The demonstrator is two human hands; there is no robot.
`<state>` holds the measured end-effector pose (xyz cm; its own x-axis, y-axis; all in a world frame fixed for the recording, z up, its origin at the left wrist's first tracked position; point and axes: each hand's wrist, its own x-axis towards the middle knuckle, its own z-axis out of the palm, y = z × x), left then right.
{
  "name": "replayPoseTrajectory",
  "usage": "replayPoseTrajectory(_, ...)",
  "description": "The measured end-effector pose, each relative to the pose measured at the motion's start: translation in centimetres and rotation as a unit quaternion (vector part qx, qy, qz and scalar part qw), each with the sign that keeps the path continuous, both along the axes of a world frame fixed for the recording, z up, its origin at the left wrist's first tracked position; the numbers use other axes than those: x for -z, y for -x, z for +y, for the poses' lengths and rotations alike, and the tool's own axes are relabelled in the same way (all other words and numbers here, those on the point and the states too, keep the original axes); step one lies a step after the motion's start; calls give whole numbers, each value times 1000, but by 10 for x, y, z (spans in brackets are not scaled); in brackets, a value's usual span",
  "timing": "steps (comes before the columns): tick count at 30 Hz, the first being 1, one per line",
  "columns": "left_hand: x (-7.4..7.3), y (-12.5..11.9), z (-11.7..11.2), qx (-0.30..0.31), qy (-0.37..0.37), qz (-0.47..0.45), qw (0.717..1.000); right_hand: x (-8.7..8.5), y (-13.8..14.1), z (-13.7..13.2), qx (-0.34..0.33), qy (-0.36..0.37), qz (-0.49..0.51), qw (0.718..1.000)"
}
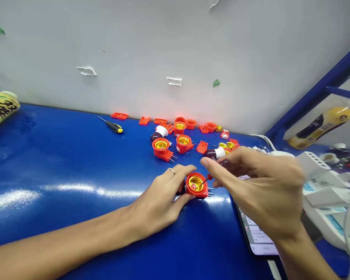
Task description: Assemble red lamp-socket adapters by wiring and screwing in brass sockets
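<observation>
The left hand (154,202), a ring (172,171) on one finger, rests on a glossy blue table (61,163), its fingers close together and curled around an orange-red lamp socket (196,186) with a brass-threaded inside. Two metal pins (210,191) stick out of the socket toward the right. The right hand (259,190) is raised just above it, thumb and forefinger pinching a small red-handled screwdriver (203,181), whose thin shaft reaches down into the socket's brass center. Beyond the hands lies a loose pile of the same orange-red parts: three more brass-lined sockets (183,142), three empty red cups (191,123), about six flat red pieces (202,146), and two white-and-dark cylinders (215,153), one of them partly behind the right hand's fingers. Three further brass rings (230,145) show toward the back, though their bodies are partly hidden. One black screwdriver with a yellow tip (113,126) lies alone to the left of the pile. A yellow package (1,109) at the table's left edge carries large dark East Asian characters, too curved and cut off to read. A yellow-and-black item (321,128) sits to the right, and a phone screen (258,237) shows below the right hand, but neither has legible print. No brand can be read.
</observation>
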<state>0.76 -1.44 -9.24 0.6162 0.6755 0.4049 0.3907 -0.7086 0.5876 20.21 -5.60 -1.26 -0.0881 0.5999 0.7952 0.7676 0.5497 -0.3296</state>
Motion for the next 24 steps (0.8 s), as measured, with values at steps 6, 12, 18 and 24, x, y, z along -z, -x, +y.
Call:
replayPoseTrajectory(6, -2, 0, 4, 19, 30, -2, 999, 9, -7, 4, -68, 19, -62, 996)
replayPoseTrajectory(12, -2, 1, 2, 17, 24, 26, 999, 6, -10, 3, -130, 73, -16, 989)
replayPoseTrajectory(18, -4, -1, 3, 23, 44, 7, 999, 7, -5, 0, -72, 6, -18, 997)
replayPoseTrajectory(24, -5, -4, 8, 20, 46, -8, 999, 12, -4, -2, -47, 34, 43, 997)
